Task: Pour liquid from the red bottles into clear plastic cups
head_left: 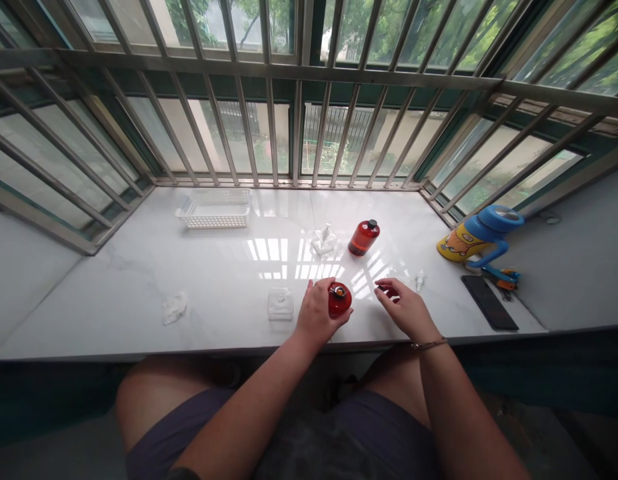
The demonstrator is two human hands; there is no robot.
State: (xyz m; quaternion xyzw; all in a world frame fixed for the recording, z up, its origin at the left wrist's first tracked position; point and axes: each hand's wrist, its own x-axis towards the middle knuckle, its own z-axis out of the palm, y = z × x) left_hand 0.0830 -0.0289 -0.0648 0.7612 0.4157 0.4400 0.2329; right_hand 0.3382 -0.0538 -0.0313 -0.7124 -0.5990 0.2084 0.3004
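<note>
Fingers of my left grip (316,311) wrap the round, glossy red bottle (343,304) near the front edge of the white marbled counter (113,293), seemingly steadying it mouth-up; my right grip (405,309) pinches a small black piece (380,288), perhaps its cap, just apart.

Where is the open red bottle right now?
In the head view, the open red bottle is just right of center near the front edge of the counter, in the left hand, between the clear square piece and the right hand.
</note>
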